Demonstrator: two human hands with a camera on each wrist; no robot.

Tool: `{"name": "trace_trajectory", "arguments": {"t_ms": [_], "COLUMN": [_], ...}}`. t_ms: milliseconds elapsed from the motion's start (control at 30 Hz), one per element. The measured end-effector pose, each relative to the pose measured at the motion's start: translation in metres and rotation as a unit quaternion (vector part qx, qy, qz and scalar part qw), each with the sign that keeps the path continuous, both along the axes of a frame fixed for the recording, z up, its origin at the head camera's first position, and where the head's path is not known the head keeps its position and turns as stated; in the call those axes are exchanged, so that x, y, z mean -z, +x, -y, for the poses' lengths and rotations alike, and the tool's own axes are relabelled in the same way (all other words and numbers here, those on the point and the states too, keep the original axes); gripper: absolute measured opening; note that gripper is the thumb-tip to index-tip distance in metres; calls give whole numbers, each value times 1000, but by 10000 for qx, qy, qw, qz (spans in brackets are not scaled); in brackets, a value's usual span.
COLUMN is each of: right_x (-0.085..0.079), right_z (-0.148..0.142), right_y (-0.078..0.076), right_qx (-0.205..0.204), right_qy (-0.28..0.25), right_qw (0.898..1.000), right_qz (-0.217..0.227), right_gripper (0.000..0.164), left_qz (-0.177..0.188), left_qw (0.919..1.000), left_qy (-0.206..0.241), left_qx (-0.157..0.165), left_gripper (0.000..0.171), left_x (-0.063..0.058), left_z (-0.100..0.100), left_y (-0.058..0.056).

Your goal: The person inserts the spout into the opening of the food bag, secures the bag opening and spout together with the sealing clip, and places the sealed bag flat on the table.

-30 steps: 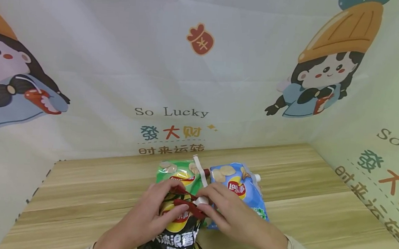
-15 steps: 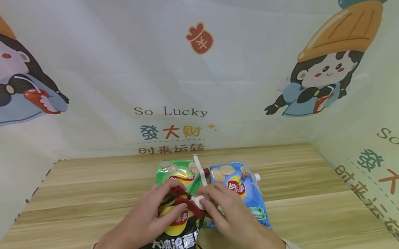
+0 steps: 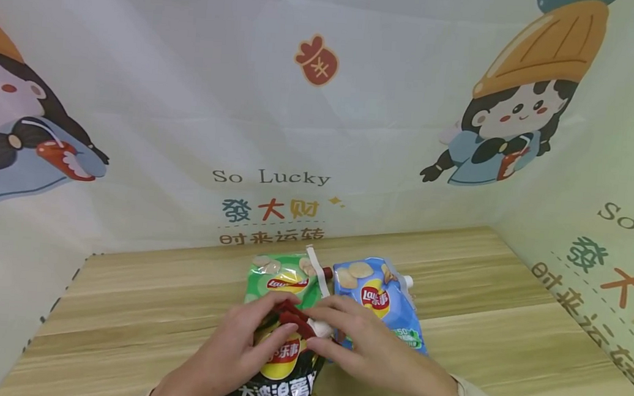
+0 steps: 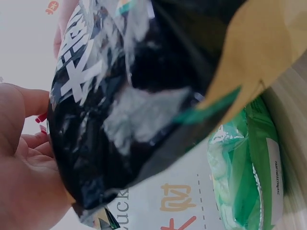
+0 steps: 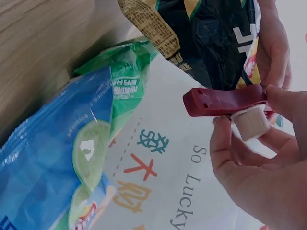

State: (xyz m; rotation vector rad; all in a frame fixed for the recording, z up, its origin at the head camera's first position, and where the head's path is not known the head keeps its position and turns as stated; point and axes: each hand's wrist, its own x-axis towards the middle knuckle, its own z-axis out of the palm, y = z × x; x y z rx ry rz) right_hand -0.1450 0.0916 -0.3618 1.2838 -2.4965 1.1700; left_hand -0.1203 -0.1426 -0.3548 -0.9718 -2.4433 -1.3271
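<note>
A black bag of potato chips [image 3: 282, 379] stands between my hands, its top edge toward a dark red bag clip [image 5: 223, 101] with a white spout cap [image 5: 251, 122]. My left hand [image 3: 232, 336] pinches the clip's left part at the bag's top, thumb in front, index finger over the far side. In the left wrist view the bag's black side [image 4: 96, 129] hides much of that hand. My right hand [image 3: 375, 349] holds the clip's other end around the cap, with thumb and fingers on either side of it.
Behind the black bag lies a green chip bag [image 3: 275, 278], a white strip [image 3: 317, 270] along its side. To its right is a blue chip bag [image 3: 397, 314] with a white cap [image 3: 408, 282] at its top corner. A printed cloth [image 3: 192, 91] walls the wooden table [image 3: 139, 296].
The clip's two red strips have come closer together. My right fingers have shifted around the white cap, which now shows between thumb and fingers.
</note>
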Motion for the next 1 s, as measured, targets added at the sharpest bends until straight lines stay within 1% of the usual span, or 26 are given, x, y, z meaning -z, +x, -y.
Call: {"name": "trace_trajectory", "arguments": {"t_ms": [100,233,300,467,533,600,700,833,900,1000], "right_x": [1,1,1,1,1,1,2,3,2,1], "right_z": [2,2,2,4,4,5,6,6,6,6], "right_y": [-1,-2,-2,-2,-2,-2,-3,-4,-4,-5], "right_qx": [-127,-185,-196,-214,-212,-220,-264,-351,-360,-329], "right_qy": [21,-35,-42,-57,-54,-70,-144,-290,-358,-409], "right_qw": [9999,9997,9998,9997,9997,9996,9995,9988,9985,9985], "right_qz": [-51,-154,-92,133,144,137,43,-167,-219,-181], "right_gripper": [33,30,30,31,31,31,28,24,23,23], "left_qz": [-121,-335,-389,-475,-509,-509,-410,-333,-439,-656], "left_qw": [9998,9989,9986,9974,9971,9974,9980,9979,9963,9927], "left_qy": [-110,-304,-348,-313,-237,-131,-66,-177,-402,-707], "left_qx": [62,105,13,-442,-519,-494,-481,-520,-627,-727], "left_gripper": [31,49,56,70,76,77,76,65,53,33], "left_x": [-2,-4,-6,-11,-11,-11,-11,-11,-11,-10], "left_z": [2,6,6,2,1,0,-1,0,1,4], "left_y": [1,3,3,5,5,5,5,4,4,3]}}
